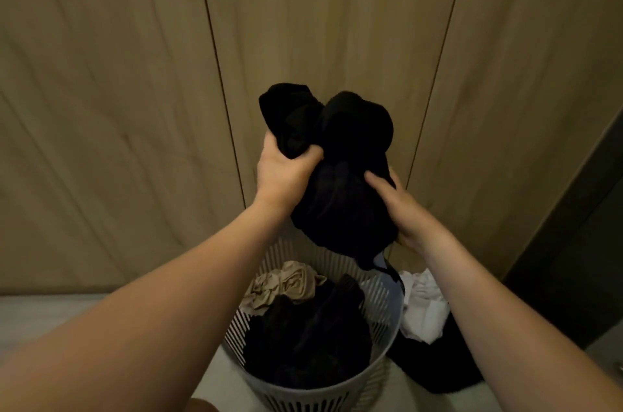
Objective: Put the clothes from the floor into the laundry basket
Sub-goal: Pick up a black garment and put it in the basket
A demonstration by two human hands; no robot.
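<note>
Bunched black fabric garment (340,175) held up in the air above white slatted plastic laundry basket (387,324), which stands upright on floor. Basket holds crumpled beige cloth (286,286) atop dark clothes (303,344). White crumpled garment (423,307) and black garment (438,367) lie on floor just right of basket.

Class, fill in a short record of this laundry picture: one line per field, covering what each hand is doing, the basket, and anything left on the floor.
left hand: left hand grips the black bundle near its top
right hand: right hand holds the bundle's right side
bundle position: raised above the basket
basket: white slatted laundry basket, holding dark clothes and a beige garment
on floor: white garment and dark garment, right of the basket
backdrop: wooden panels
</note>
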